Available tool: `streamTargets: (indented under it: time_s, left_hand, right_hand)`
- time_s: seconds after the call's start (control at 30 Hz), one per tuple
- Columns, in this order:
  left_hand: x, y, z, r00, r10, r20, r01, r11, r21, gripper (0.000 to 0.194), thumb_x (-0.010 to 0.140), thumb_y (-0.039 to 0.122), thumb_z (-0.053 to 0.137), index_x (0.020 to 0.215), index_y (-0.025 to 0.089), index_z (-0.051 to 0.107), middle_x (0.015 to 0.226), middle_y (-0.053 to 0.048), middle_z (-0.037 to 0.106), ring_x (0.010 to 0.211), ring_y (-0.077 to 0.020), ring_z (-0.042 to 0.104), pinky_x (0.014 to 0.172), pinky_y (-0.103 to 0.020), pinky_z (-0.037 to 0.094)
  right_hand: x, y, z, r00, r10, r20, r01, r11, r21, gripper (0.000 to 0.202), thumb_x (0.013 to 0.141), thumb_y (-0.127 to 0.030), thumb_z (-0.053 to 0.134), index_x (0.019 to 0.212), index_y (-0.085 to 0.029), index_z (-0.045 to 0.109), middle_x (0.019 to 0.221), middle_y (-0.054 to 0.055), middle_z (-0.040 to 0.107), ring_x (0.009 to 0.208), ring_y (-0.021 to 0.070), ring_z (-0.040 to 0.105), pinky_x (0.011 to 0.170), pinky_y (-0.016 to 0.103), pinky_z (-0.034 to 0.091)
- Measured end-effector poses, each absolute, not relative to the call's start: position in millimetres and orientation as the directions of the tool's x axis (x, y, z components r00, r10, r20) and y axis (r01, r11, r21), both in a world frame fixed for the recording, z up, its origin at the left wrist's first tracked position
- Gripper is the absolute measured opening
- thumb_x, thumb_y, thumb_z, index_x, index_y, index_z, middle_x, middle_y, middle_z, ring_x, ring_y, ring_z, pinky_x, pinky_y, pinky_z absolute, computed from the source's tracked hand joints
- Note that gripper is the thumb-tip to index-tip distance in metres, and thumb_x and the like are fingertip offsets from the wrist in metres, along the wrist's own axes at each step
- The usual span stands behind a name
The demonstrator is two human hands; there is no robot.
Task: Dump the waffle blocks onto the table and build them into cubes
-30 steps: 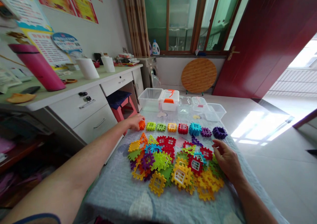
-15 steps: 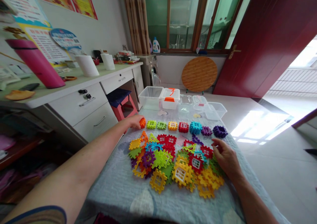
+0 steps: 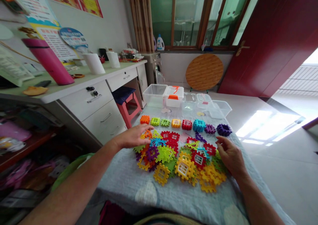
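My left hand is over the left edge of a pile of plastic building blocks. Its thumb and fingers are apart, close around an orange triangular block, with no firm hold visible. At the pile's right side my right hand hovers with loosely bent fingers and nothing in them, near a red square block. Yellow window blocks, a purple block and lime blocks overlap in the pile. Behind it runs a row of stacked blocks, from an orange stack to a dark purple one.
Clear plastic bins, one lidded box with an orange latch, stand along the cloth-covered table's far end. To the left are a pink stool with a dark seat and a white desk.
My left hand has left the orange stack at the row's left end and moved nearer, over the pile. My right hand stays about where it was. The view has shifted slightly.
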State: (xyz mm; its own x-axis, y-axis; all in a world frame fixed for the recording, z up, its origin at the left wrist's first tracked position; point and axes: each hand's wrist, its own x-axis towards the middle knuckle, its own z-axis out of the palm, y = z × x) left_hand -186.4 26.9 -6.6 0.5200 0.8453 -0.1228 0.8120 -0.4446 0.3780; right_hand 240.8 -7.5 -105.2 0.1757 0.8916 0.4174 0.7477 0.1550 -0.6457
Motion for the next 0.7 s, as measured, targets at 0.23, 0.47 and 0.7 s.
streamTargets:
  time_s: [0.23, 0.47, 0.7]
  left_hand:
    - [-159, -30, -24, 0.542, 0.839, -0.058, 0.795, -0.489, 0.359, 0.079, 0.064, 0.040, 0.079, 0.135, 0.025, 0.047, 0.140, -0.008, 0.050, 0.134, -0.0279, 0.040, 0.115, -0.041, 0.027]
    - [-151, -37, -38, 0.430, 0.903, -0.011, 0.826, -0.389, 0.409, 0.069, 0.069, 0.024, 0.070, 0.134, 0.022, 0.048, 0.135, -0.010, 0.056, 0.127, -0.0254, 0.050, 0.113, -0.039, 0.033]
    - [-165, -36, -43, 0.295, 0.937, 0.187, 0.797, -0.349, 0.492, 0.058, 0.074, 0.021, 0.062, 0.130, 0.018, 0.050, 0.129, -0.012, 0.059, 0.120, -0.0261, 0.055, 0.108, -0.043, 0.041]
  right_hand:
    - [236, -9, -101, 0.170, 0.887, 0.429, 0.759, 0.160, -0.631, 0.033, 0.078, -0.038, 0.052, 0.098, -0.019, 0.068, 0.073, 0.003, 0.069, 0.055, 0.0162, 0.058, 0.061, 0.030, 0.049]
    - [237, -9, -102, 0.179, 0.894, 0.411, 0.751, 0.146, -0.644, 0.034, 0.079, -0.039, 0.052, 0.099, -0.018, 0.068, 0.076, 0.004, 0.069, 0.056, 0.0160, 0.058, 0.060, 0.029, 0.048]
    - [238, -9, -104, 0.167, 0.899, 0.405, 0.758, 0.146, -0.636, 0.035, 0.079, -0.039, 0.051, 0.100, -0.018, 0.068, 0.078, 0.004, 0.069, 0.058, 0.0158, 0.058, 0.062, 0.030, 0.048]
